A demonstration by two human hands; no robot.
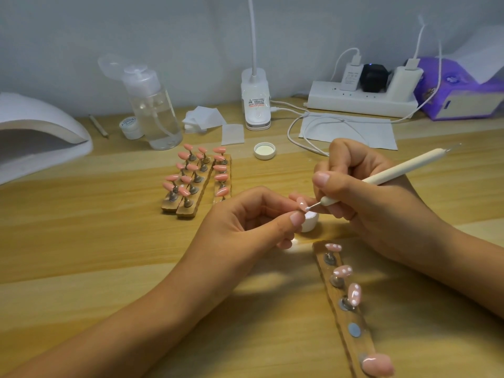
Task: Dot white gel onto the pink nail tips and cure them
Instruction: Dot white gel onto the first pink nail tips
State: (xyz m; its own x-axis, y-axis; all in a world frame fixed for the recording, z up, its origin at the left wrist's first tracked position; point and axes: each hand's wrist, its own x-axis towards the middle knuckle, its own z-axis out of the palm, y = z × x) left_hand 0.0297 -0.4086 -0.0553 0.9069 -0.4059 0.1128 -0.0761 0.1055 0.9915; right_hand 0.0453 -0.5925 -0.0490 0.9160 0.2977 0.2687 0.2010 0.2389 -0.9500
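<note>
Holder strip (358,347) nearest; left hand (245,222) partly hides gel pot (311,224); bottle (155,110) beyond

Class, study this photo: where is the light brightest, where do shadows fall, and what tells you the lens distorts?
Head view: brightest patch lies on the table below the white gel pot; head view: soft shadows spread under both forearms; head view: glare streaks the nearest pink nail tip; head view: the table's back edge bows, a wide-angle effect.
</note>
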